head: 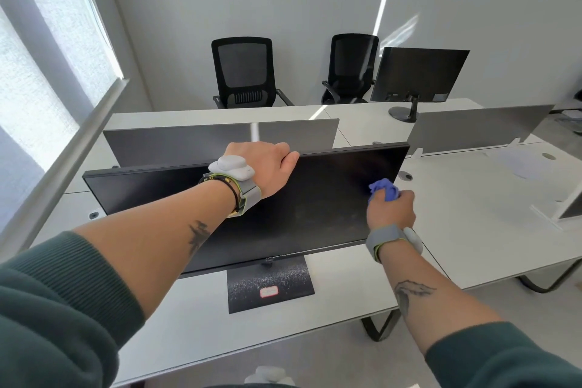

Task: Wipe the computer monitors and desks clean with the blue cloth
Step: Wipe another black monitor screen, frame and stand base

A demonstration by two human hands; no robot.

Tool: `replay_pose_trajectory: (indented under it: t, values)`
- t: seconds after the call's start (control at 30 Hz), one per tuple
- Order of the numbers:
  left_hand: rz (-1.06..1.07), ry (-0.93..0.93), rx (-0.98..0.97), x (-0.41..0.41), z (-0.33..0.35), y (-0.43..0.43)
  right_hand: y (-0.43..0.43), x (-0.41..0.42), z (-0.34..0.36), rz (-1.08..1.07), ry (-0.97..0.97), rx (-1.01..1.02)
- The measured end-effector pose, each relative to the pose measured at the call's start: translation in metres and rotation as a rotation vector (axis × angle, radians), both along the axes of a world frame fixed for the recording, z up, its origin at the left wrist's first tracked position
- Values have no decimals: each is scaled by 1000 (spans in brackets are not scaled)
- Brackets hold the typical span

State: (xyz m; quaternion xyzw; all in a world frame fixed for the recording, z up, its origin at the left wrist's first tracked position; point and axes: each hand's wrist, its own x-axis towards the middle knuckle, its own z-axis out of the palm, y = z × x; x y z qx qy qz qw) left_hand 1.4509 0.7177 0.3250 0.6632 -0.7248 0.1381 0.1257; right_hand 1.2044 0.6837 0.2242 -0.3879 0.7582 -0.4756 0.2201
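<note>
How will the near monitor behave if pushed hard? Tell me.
Likely tippy: the monitor is a wide panel on one narrow stand, which is probably why the left hand grips its top edge. Its glossy face probably lets the cloth slide easily.

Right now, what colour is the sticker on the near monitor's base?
The sticker is whitish-pink with a red border, on the black monitor base; head view.

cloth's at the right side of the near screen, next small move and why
Probably sweep the blue cloth leftward across the near monitor: the right hand holds it bunched against the screen's right part, the left hand grips the top edge, and dusty smears show mid-screen.
</note>
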Motion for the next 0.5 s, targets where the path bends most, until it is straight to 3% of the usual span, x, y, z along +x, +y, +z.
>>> replay_pose_trajectory:
  t: [0.17,0.33,0.43,0.5]
  values:
    - [11,-4,2,2,1,0,12,14,-20,282,154,37]
    - [4,-4,-2,0,0,-1,-7,-9,-4,9,24,10]
    - [14,15,4,5,0,-1,-1,8,-1,166,154,-129]
    - [15,12,-1,5,-1,0,7,16,-13,304,220,-118]
